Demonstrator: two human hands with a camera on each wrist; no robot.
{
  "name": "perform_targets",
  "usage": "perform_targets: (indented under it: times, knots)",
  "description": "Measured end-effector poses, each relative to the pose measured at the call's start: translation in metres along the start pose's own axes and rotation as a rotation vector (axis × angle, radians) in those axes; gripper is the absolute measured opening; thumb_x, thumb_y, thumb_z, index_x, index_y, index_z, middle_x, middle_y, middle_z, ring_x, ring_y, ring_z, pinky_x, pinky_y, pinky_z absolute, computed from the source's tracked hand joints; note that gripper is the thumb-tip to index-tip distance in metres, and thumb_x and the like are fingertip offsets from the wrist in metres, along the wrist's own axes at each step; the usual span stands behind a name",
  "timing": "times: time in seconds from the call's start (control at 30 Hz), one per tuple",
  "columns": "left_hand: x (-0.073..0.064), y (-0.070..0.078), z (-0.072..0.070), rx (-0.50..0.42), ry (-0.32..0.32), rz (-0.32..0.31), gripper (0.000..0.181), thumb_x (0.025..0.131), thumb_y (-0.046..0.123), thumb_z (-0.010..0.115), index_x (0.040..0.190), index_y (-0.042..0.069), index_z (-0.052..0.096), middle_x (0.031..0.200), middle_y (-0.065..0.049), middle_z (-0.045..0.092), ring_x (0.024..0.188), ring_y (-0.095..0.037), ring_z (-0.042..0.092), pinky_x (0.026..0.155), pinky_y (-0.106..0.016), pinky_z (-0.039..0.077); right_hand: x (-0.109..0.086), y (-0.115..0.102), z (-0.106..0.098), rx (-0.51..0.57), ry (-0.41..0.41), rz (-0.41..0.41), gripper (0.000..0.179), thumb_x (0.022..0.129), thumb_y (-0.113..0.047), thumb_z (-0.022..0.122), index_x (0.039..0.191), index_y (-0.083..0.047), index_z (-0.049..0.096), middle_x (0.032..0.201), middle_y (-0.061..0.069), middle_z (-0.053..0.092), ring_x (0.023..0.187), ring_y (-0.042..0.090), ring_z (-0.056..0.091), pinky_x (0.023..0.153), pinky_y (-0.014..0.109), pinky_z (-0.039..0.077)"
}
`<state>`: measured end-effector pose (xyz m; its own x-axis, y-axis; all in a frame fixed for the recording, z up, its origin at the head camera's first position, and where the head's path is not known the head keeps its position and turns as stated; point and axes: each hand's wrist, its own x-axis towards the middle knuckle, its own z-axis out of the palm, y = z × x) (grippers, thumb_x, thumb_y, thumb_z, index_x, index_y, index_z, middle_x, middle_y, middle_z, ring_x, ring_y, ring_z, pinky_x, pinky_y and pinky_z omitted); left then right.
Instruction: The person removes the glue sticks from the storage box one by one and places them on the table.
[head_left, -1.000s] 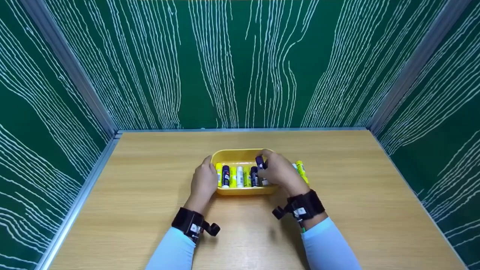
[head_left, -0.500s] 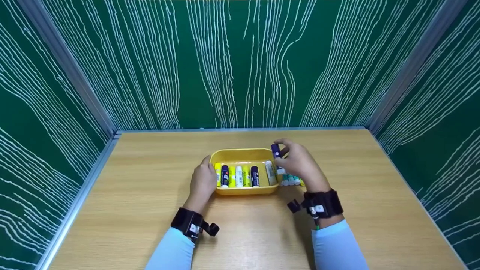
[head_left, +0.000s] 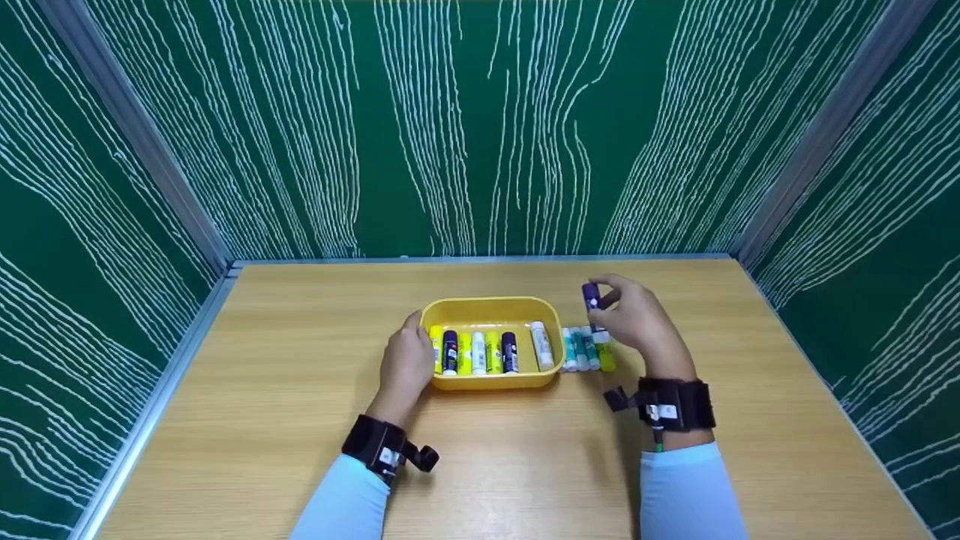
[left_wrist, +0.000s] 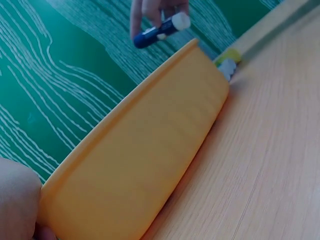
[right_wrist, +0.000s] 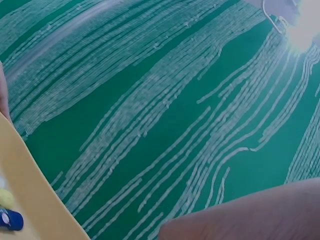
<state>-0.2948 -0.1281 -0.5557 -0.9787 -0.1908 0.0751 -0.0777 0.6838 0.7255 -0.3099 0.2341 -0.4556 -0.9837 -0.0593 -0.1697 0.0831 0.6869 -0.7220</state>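
Observation:
My left hand [head_left: 407,360] grips the left end of a yellow plastic tray [head_left: 491,382]. My right hand [head_left: 636,319] pinches a dark purple glue stick [head_left: 591,298] between thumb and fingertips, right of the tray. In the left wrist view this glue stick [left_wrist: 148,38] shows a white end and is held above the tray rim. Inside the tray, yellow, white and dark glue sticks [head_left: 450,352] lie side by side. Apart from them, a white glue stick [head_left: 541,346] leans slightly near the right wall. Beneath the right hand, teal-and-white glue sticks [head_left: 580,349] lie in a row with a yellow one [head_left: 607,358].
The tray stands on a wooden table [head_left: 480,465]. Green panels with white wavy lines [head_left: 480,127] enclose the table at the back and sides, joined by metal posts [head_left: 150,135]. Each wrist wears a black strap [head_left: 676,404] with a small camera.
My right hand has lifted the dark purple glue stick out of the tray and carried it right, over the row on the table. My left hand has stayed at the tray.

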Motion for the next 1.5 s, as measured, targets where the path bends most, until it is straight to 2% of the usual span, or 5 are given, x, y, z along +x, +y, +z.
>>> perform_targets:
  times: [0.4,0.9,1.1,1.3,1.5]
  knots:
    - [0.000,0.002,0.000,-0.023,-0.006,-0.013,0.050,0.123,0.019,0.040,0.168,0.002,0.052,0.158,-0.027,0.067,0.142,-0.042,0.070,0.117,-0.058,0.061,0.005,0.036,-0.017,-0.006,-0.019,0.073,0.075,0.108,-0.017,0.070,0.177,-0.012,0.039,0.154,0.034,0.059,0.132,0.045,0.065,0.113,0.061,0.059]
    - [0.000,0.000,0.000,-0.015,-0.003,-0.010,0.049,0.122,0.018,0.042,0.167,0.002,0.052,0.156,-0.028,0.068,0.139,-0.042,0.072,0.114,-0.059,0.063,0.019,0.060,-0.006,0.019,-0.089,0.257,0.074,0.111,-0.021,0.071,0.177,-0.011,0.038,0.158,0.032,0.056,0.136,0.046,0.058,0.122,0.068,0.052]
    - [0.000,-0.001,0.001,-0.022,0.003,0.000,0.049,0.122,0.018,0.043,0.167,0.002,0.053,0.155,-0.028,0.069,0.139,-0.043,0.072,0.114,-0.059,0.063,0.022,0.067,-0.001,0.006,-0.111,0.262,0.072,0.113,-0.023,0.069,0.177,-0.010,0.038,0.159,0.032,0.056,0.134,0.045,0.057,0.119,0.068,0.051]
    - [0.000,0.000,0.001,-0.021,0.001,-0.013,0.049,0.122,0.019,0.042,0.167,0.003,0.053,0.156,-0.027,0.069,0.139,-0.042,0.073,0.114,-0.059,0.063,0.026,0.072,0.005,0.061,-0.134,0.294,0.069,0.113,-0.016,0.065,0.176,-0.009,0.039,0.169,0.032,0.049,0.138,0.047,0.055,0.122,0.069,0.050]
    - [0.001,0.001,0.001,-0.026,-0.006,-0.020,0.050,0.123,0.019,0.041,0.168,0.002,0.051,0.158,-0.027,0.067,0.142,-0.041,0.071,0.116,-0.058,0.061,0.029,0.075,0.008,0.035,-0.143,0.291,0.067,0.113,-0.017,0.063,0.175,-0.008,0.040,0.173,0.032,0.046,0.141,0.047,0.053,0.125,0.070,0.049]
